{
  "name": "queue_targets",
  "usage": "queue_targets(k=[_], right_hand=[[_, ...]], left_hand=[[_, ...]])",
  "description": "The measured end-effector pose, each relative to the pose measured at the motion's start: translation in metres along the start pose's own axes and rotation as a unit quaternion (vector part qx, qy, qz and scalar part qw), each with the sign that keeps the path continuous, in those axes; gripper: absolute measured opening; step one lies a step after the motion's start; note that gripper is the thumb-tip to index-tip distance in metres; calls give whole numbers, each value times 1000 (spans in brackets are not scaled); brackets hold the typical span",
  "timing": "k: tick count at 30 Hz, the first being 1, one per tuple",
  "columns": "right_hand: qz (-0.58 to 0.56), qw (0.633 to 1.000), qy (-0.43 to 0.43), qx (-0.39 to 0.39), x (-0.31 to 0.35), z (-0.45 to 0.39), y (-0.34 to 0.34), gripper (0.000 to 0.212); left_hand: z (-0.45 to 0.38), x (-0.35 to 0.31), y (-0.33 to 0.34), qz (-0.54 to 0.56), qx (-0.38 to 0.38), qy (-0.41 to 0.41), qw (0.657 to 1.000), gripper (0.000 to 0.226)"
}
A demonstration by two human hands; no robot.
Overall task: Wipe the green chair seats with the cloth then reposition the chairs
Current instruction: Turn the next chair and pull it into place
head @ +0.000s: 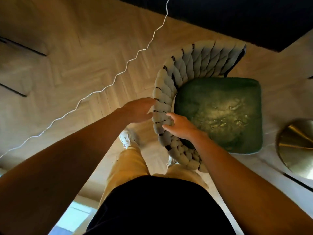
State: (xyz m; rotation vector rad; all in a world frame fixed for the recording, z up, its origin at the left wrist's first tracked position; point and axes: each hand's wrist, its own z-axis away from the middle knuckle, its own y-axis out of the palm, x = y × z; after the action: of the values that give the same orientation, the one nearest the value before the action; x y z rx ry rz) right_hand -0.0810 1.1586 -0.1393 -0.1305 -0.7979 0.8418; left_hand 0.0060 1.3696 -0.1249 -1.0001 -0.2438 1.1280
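So the green seat (220, 114) sits right of centre in the head view, square cushion facing up, with shiny streaks across the middle where the pile looks brushed or maybe damp. Wrapped around its near and left side is the chair's curved backrest (171, 92), a chunky pale braided thing on a dark frame. Both hands are on that backrest: the left hand (138, 110) is on the outer side with fingers mostly straight and reaching against the braid, and the right hand (180, 125) sits on top of the rim with fingers bent over it, looks like a loose grip rather than a tight one. No cloth in either hand that I can see, so my guess is the wiping on this one is done and we're at the repositioning bit. The chair stands on a pale herringbone floor (76, 61), close to a dark tabletop (237, 17) along the upper right. For moving it well, I'd get both hands properly wrapped on the frame, not just the squishy braid, and lift slightly or slide it straight so the legs don't drag. Watch the white cord (118, 75) trailing across the floor on the left, and the brass round base (298, 146) just right of the seat.
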Motion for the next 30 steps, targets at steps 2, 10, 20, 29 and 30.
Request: queue_targets(k=[2, 10, 20, 29, 30], right_hand=[[-34, 999, 23, -9, 4, -8, -2, 68], [-195, 966, 130, -114, 24, -37, 10, 60], [-342, 875, 229, -254, 65, -61, 66, 55], [-320, 867, 278, -261, 71, -91, 78, 64], [-295, 872, 293, -258, 72, -94, 77, 64]], left_hand=[[-21, 7, -14, -25, 11, 43, 999, 53], [-107, 29, -70, -161, 66, 310, 935, 42], [-161, 30, -80, -357, 194, 475, 780, 48], [-192, 17, -59, -478, 229, 474, 703, 63], [-192, 15, -57, -481, 222, 477, 702, 61]])
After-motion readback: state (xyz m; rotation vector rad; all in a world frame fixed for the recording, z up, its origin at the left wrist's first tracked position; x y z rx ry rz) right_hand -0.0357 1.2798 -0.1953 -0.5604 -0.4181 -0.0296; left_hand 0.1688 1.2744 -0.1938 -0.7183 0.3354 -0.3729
